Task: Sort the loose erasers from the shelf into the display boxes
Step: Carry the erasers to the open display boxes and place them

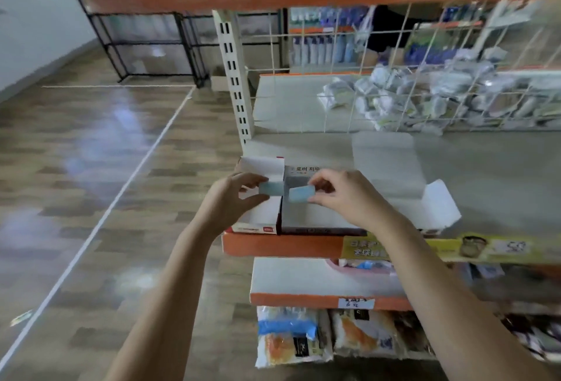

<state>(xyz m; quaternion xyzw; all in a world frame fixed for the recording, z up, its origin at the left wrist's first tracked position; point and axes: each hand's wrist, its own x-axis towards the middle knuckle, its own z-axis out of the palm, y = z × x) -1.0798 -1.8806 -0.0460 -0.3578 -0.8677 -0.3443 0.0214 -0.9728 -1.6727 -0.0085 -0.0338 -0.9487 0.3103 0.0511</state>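
Observation:
Two open display boxes stand side by side at the shelf's front left corner. The left display box (261, 222) is white with a red trim, and the right display box (315, 219) is grey inside with dark sides. My left hand (233, 198) pinches a pale blue eraser (271, 188) over the left box. My right hand (343, 195) pinches a second pale blue eraser (301, 194) over the right box. The picture is blurred, so whether any erasers lie inside the boxes is unclear.
The grey shelf (485, 180) has an orange front edge and a yellow label strip (440, 248). A wire grid (394, 83) backs it, with packaged goods piled behind. A white upright post (235, 77) stands at the left corner. Lower shelves hold packets.

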